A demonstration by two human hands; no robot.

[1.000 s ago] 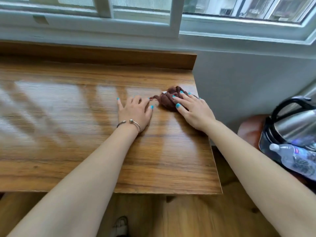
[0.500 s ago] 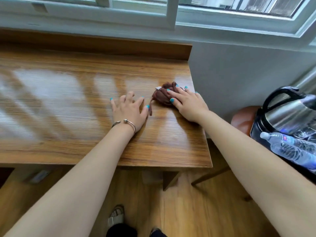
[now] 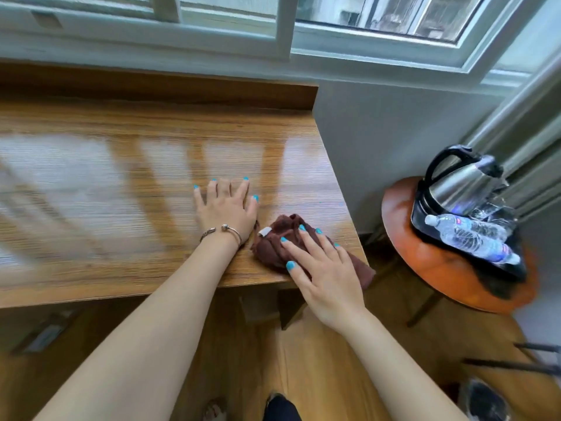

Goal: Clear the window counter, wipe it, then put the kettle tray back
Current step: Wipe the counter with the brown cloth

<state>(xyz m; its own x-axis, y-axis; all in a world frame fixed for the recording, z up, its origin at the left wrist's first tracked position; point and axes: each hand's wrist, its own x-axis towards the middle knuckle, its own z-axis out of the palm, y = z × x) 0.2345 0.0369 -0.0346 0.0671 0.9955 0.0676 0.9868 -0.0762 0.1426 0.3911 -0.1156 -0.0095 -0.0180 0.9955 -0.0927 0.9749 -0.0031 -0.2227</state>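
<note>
**Ana:** Brown cloth (image 3: 274,249), bunched up, sits at the counter's (image 3: 121,183) near right corner, with one fold hanging past the front edge. The right hand (image 3: 326,278) lies on top of it with fingers (image 3: 303,253) straight and spread, pressing, not clutching.

**Ben:** And the other hand?

**Ana:** The left hand (image 3: 226,209) is flat on the wood just left of the cloth, fingers straight, holding nothing. It steadies her.

**Ben:** How should this wipe be done well?

**Ana:** I'd keep the palm weight over the middle of the cloth so it doesn't roll, and turn the stroke back toward the window before more of it slips off the edge. Spreading the cloth flatter would cover more wood per pass. The corner by the wall probably needs a pass too, though glare there makes it hard to judge.

**Ben:** Where's the kettle tray?

**Ana:** The dark tray (image 3: 467,238) is off to the right of the cloth, well apart from the counter, on a round orange stool (image 3: 425,268). It carries the steel kettle (image 3: 464,183) and a water bottle (image 3: 470,235) lying on its side.

**Ben:** What differs from half a second back?

**Ana:** The cloth and right hand were farther in, level with the left hand's fingertips; now they have come to the front edge, nearer her than that hand's wrist. The left hand has barely shifted.
</note>
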